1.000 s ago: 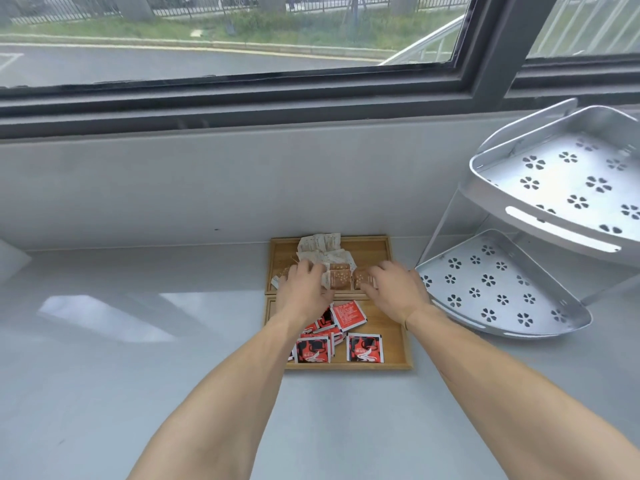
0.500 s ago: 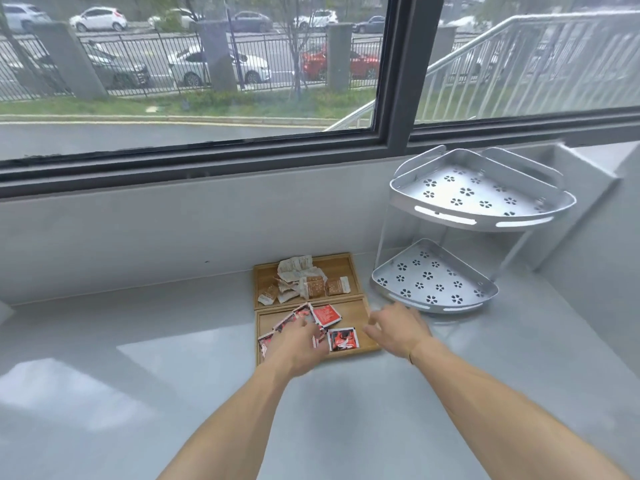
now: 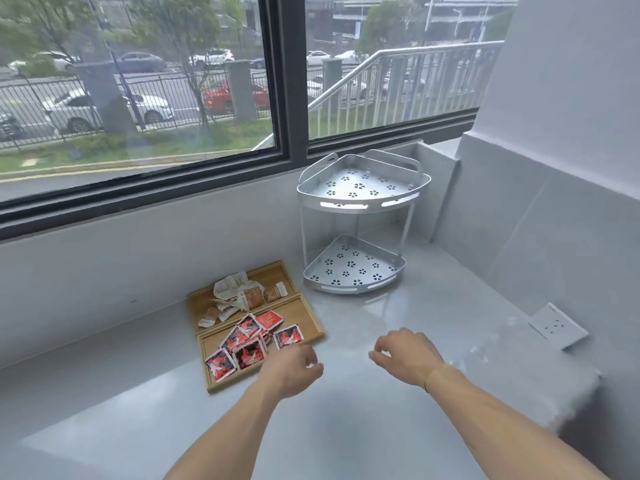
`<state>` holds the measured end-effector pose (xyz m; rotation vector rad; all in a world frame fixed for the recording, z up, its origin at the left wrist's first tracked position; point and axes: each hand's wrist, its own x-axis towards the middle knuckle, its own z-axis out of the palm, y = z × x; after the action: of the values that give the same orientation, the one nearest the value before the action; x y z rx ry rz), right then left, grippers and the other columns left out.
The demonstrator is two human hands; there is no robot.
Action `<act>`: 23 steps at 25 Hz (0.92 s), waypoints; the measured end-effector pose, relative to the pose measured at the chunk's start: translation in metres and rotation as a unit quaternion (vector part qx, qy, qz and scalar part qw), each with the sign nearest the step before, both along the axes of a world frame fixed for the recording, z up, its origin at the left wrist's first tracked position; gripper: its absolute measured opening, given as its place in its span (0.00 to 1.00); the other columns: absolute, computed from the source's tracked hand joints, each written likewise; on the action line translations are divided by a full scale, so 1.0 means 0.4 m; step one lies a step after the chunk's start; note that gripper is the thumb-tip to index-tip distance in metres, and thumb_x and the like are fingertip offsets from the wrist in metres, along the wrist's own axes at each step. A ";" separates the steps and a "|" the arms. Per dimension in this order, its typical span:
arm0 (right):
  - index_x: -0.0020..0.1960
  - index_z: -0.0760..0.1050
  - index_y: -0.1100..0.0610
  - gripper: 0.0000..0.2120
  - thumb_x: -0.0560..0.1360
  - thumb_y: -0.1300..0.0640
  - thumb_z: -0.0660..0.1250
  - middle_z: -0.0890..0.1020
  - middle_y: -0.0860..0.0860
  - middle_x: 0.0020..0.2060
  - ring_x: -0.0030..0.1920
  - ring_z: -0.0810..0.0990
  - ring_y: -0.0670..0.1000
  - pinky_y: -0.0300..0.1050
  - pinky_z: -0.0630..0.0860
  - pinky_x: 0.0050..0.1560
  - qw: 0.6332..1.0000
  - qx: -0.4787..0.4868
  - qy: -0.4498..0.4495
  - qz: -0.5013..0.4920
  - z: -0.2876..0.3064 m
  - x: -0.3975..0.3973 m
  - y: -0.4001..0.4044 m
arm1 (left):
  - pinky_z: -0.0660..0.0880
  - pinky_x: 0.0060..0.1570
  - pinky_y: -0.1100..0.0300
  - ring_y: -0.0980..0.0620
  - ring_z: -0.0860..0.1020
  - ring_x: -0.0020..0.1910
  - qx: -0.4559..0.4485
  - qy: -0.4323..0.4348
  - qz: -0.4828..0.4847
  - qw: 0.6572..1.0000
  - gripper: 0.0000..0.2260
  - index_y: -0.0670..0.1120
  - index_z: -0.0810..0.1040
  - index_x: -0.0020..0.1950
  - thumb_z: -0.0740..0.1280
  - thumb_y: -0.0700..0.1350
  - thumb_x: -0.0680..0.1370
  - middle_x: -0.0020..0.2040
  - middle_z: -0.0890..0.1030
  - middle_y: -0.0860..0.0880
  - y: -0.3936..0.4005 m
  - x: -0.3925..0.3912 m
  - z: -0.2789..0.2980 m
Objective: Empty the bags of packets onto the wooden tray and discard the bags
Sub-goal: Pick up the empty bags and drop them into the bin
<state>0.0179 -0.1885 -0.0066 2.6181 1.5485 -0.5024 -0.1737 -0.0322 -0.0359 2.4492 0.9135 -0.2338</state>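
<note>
A two-compartment wooden tray [image 3: 308,315] lies on the grey counter below the window. Its far compartment holds several brown and white packets [image 3: 242,296]. The near compartment holds several red and black packets [image 3: 251,342]. My left hand [image 3: 294,370] hovers just off the tray's near right corner, fingers loosely curled, nothing in it. To the right of it, above bare counter, my right hand [image 3: 408,355] has its fingers bent and apart and holds nothing. No bag shows anywhere in view.
A silver two-tier corner rack [image 3: 356,244] stands behind and right of the tray, against the wall. A white wall socket [image 3: 557,325] sits low on the right wall. The counter's edge drops off at the right [image 3: 588,393].
Both hands have drawn back from the far compartment's packets to the counter in front of the tray. The view has swung right and upward, showing more window and the right wall.
</note>
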 end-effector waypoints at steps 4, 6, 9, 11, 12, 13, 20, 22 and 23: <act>0.55 0.79 0.48 0.18 0.79 0.42 0.53 0.81 0.47 0.52 0.57 0.76 0.51 0.48 0.67 0.56 0.998 0.000 0.000 -0.064 0.006 0.072 -0.162 | 0.77 0.52 0.53 0.52 0.79 0.53 -0.035 0.004 -0.064 0.997 0.18 0.55 0.79 0.51 0.58 0.60 0.70 0.53 0.82 0.54 -0.084 0.114 0.005; 0.55 0.79 0.48 0.17 0.79 0.43 0.54 0.81 0.47 0.52 0.56 0.76 0.51 0.48 0.67 0.55 0.995 0.006 0.004 -0.098 0.002 0.108 -0.246 | 0.77 0.52 0.54 0.52 0.78 0.53 -0.030 0.010 -0.094 0.995 0.17 0.56 0.79 0.50 0.58 0.60 0.69 0.52 0.82 0.55 -0.135 0.180 0.003; 0.54 0.79 0.49 0.17 0.78 0.44 0.54 0.82 0.47 0.51 0.54 0.77 0.51 0.46 0.67 0.51 0.989 0.012 0.007 -0.145 -0.009 0.156 -0.377 | 0.75 0.50 0.56 0.53 0.78 0.53 -0.028 0.021 -0.132 0.991 0.15 0.57 0.79 0.51 0.59 0.58 0.71 0.53 0.81 0.56 -0.226 0.282 0.002; 0.54 0.80 0.49 0.17 0.78 0.44 0.55 0.83 0.47 0.51 0.53 0.78 0.51 0.46 0.67 0.49 0.985 0.013 0.007 -0.175 -0.019 0.193 -0.468 | 0.75 0.50 0.57 0.53 0.78 0.53 -0.029 0.026 -0.157 0.987 0.14 0.56 0.80 0.51 0.59 0.57 0.71 0.53 0.81 0.56 -0.297 0.350 -0.003; 0.53 0.80 0.50 0.17 0.78 0.45 0.55 0.83 0.47 0.51 0.52 0.78 0.51 0.46 0.68 0.48 0.982 0.014 0.008 -0.188 -0.022 0.212 -0.509 | 0.76 0.50 0.57 0.54 0.78 0.52 -0.030 0.024 -0.168 0.985 0.14 0.56 0.80 0.51 0.59 0.57 0.71 0.52 0.81 0.56 -0.331 0.381 -0.006; 0.53 0.80 0.50 0.17 0.78 0.45 0.55 0.83 0.47 0.52 0.52 0.79 0.51 0.46 0.68 0.47 0.979 0.012 0.010 -0.202 -0.025 0.230 -0.547 | 0.76 0.50 0.56 0.54 0.78 0.52 -0.031 0.025 -0.176 0.984 0.14 0.56 0.80 0.51 0.59 0.57 0.71 0.52 0.81 0.56 -0.361 0.410 -0.009; 0.42 0.76 0.49 0.14 0.78 0.45 0.57 0.83 0.48 0.47 0.50 0.80 0.53 0.46 0.68 0.46 0.958 0.028 0.002 -0.286 -0.063 0.361 -0.774 | 0.75 0.48 0.58 0.54 0.79 0.50 -0.017 0.036 -0.194 0.980 0.14 0.57 0.79 0.49 0.60 0.60 0.69 0.50 0.81 0.57 -0.517 0.586 -0.034; 0.47 0.79 0.50 0.17 0.79 0.43 0.56 0.84 0.48 0.48 0.51 0.81 0.53 0.45 0.72 0.47 0.948 0.023 -0.024 -0.317 -0.081 0.400 -0.823 | 0.74 0.48 0.59 0.55 0.78 0.51 -0.004 0.041 -0.190 0.981 0.14 0.57 0.79 0.51 0.61 0.60 0.70 0.51 0.80 0.57 -0.543 0.625 -0.050; 0.47 0.79 0.51 0.18 0.79 0.41 0.56 0.84 0.48 0.48 0.50 0.82 0.54 0.45 0.73 0.48 0.944 0.014 -0.029 -0.328 -0.092 0.417 -0.842 | 0.73 0.48 0.59 0.55 0.78 0.52 0.006 0.041 -0.191 0.981 0.15 0.56 0.79 0.52 0.63 0.60 0.71 0.52 0.80 0.57 -0.554 0.639 -0.056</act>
<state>0.1847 -0.5252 -0.0434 3.0975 0.6284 -0.4181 0.0820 -0.2538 -0.0583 2.6270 0.4689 -0.4671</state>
